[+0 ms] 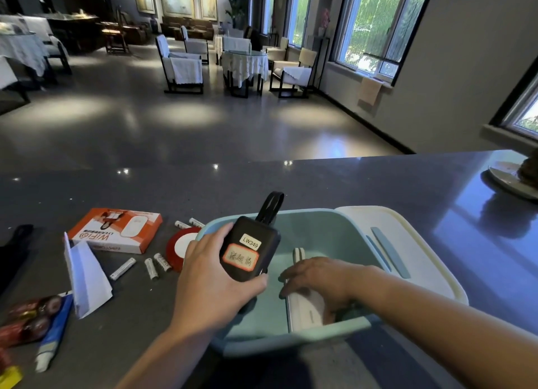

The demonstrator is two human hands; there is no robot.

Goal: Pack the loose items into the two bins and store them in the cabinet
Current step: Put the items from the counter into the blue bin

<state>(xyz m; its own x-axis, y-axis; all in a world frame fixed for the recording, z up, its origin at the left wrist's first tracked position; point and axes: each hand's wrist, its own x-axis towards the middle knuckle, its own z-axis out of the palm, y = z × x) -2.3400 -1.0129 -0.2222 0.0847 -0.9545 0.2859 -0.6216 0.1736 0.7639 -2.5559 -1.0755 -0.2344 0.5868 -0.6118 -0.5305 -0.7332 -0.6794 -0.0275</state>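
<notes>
left hand (209,275) grips a black device (249,250) bearing two labels, thumb under its near end and fingers curled behind its left side. the device hangs over the left rim of the teal bin (291,337), long axis running from the near side up toward the counter's far edge, its strap loop (273,206) leading beyond the bin's far rim. judgement: the bin floor lies directly below and slightly right of the grip, so a short lowering should seat it.

right hand (316,275) is inside the bin, fingers curled over a white item (305,308) standing against the near wall; whether it pinches or merely steadies it cannot be told. a second white piece (298,254) stands upright just beyond that hand. these occupy the bin's right half and narrow the free floor.

white lid (407,243) lies against the bin's right side.

unpacked, toward the counter's left edge: orange wifi box (116,231), red tape roll (182,247) touching the bin's left wall, several batteries (154,267), folded paper (87,281), a tube (54,339), wrapped sweets (26,318). judgement: packing is at an early stage. second bin and cabinet not in view.
</notes>
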